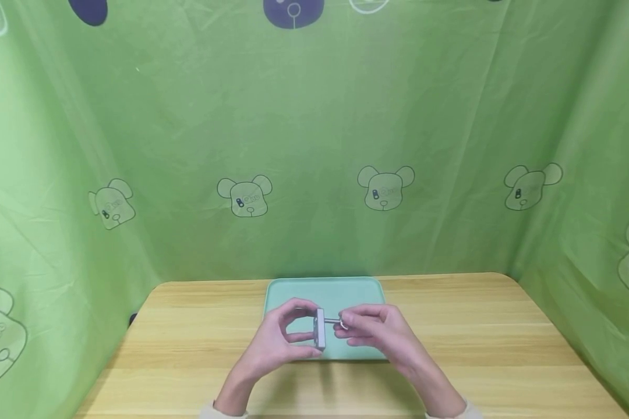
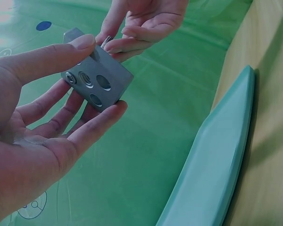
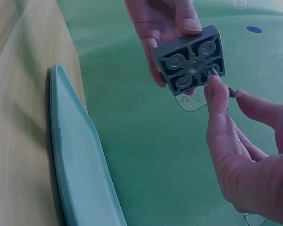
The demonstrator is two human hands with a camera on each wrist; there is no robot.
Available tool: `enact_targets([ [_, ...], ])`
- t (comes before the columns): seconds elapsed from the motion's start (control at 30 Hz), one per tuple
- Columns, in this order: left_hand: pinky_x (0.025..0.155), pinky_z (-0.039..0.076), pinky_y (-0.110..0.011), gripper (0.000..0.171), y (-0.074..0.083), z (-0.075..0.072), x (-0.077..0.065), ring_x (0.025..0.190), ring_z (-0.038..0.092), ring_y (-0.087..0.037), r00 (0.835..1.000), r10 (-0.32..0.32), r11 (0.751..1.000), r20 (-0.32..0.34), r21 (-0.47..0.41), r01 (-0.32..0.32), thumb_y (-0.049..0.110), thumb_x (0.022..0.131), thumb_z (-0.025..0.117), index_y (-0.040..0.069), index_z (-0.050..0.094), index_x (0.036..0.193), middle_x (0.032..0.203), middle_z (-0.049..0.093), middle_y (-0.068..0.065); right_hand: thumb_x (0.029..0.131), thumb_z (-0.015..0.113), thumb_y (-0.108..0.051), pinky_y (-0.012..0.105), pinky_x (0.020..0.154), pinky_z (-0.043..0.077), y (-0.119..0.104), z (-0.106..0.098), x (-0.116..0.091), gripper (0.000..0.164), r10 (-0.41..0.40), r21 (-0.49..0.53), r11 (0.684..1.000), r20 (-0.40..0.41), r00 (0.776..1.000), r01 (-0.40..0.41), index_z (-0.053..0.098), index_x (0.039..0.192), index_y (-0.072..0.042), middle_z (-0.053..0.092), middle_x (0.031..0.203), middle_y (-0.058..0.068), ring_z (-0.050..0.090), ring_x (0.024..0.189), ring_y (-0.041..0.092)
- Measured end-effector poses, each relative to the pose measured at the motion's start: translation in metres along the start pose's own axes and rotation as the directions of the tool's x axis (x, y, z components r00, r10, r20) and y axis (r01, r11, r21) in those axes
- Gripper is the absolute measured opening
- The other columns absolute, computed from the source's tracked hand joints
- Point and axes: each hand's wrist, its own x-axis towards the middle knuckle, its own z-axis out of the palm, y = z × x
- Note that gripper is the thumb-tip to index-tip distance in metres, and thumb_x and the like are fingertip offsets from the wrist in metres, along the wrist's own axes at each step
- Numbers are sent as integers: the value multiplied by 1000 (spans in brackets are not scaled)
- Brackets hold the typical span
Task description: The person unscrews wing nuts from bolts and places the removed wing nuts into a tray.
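Observation:
Over the tray, my left hand (image 1: pixel 275 340) holds a square grey metal plate (image 1: pixel 320 329) on edge by its rim, thumb on one side and fingers on the other. The left wrist view shows a flat face with several round holes; the right wrist view shows a ribbed, recessed face (image 3: pixel 194 63) with a central threaded hole and round corner holes. My right hand (image 1: pixel 382 331) pinches a slim metal bolt (image 1: pixel 332 320) near its head. Its shank (image 3: pixel 213 71) meets the ribbed face at one corner hole; fingers hide part of it, so I cannot tell how deep it sits.
A mint-green tray (image 1: pixel 325 286) lies on the wood-grain table (image 1: pixel 451 326) beneath the hands. Green cloth (image 1: pixel 314 128) printed with bear heads hangs behind the table and along both sides.

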Motion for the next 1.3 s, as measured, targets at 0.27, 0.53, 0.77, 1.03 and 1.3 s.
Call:
enact_targets([
  [0.27,100,59,-47,64,0,0,1,130,55,-34,1000,-20,1000,-1,-4,20,-9,71,85,2,60,129,134,55,-21,92,77,-14,42,86,65,1,1,0,40,-45,-57,997,-12,999,44,65,121,11,75,106,21,75,98,30],
  [0.53,99,59,-48,64,-1,0,1,135,48,-46,999,-39,997,-21,-60,38,-10,71,85,0,60,129,136,53,-24,90,79,-13,41,79,67,-1,9,-4,33,-185,-197,966,-66,981,169,69,115,6,76,104,18,76,93,29],
  [0.77,100,58,-50,64,0,-2,0,135,48,-45,999,-51,993,-14,-107,50,-10,72,85,0,60,130,137,52,-19,88,80,-10,37,80,67,-1,14,-8,17,-391,-340,871,-46,919,354,76,104,-5,77,101,7,76,89,24],
  [1.03,96,61,-49,65,3,-6,-3,129,55,-35,997,-77,982,12,-171,78,-8,75,84,-4,56,134,142,46,-29,79,82,10,25,84,64,5,18,-2,26,-776,-508,502,93,624,700,80,96,-9,78,98,5,76,89,23],
  [1.3,96,61,-50,65,3,-9,-3,127,57,-37,996,-79,974,35,-210,85,-9,76,82,-6,54,135,141,48,-27,88,77,3,27,85,64,4,17,9,9,-918,-496,83,298,260,864,77,95,-2,76,96,18,76,84,30],
])
